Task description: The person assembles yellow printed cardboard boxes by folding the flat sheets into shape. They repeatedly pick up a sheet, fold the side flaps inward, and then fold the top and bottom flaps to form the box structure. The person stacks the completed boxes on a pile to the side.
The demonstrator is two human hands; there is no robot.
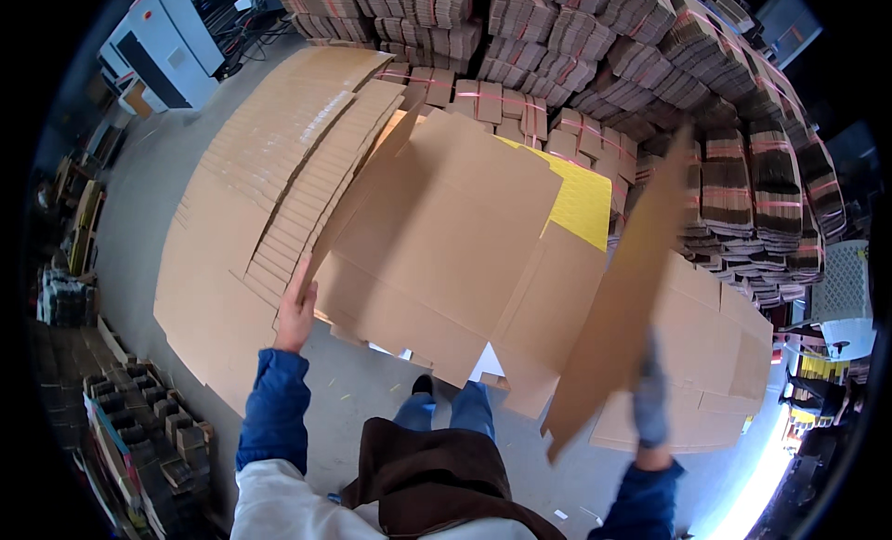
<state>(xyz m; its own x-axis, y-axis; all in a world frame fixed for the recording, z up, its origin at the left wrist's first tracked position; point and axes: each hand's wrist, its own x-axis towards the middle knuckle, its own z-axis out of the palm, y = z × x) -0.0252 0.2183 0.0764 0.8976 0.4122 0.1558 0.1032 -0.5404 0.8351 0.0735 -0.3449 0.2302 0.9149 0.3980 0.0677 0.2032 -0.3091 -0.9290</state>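
My bare left hand (295,309) grips the near edge of a tilted brown cardboard sheet (358,198), beside a stack of narrow cut cardboard (321,182). On the right, my right hand (649,401), in a grey glove, is smeared by motion against another cardboard sheet (621,289). That sheet stands steeply on edge in the air, and the hand seems to hold it from its right side; the fingers are not clear. Between my hands lies a pile of flat, die-cut cardboard sheets (455,215) with notched edges. A yellow sheet (585,198) shows at its far right corner.
Large flat cardboard (209,233) spreads at the left, more (692,391) at the right. Bundled cardboard stacks (548,38) with pink straps rise behind. A white cabinet (172,47) stands far left. Dark stacked pieces (153,414) sit lower left. Scraps lie on the grey floor (348,447).
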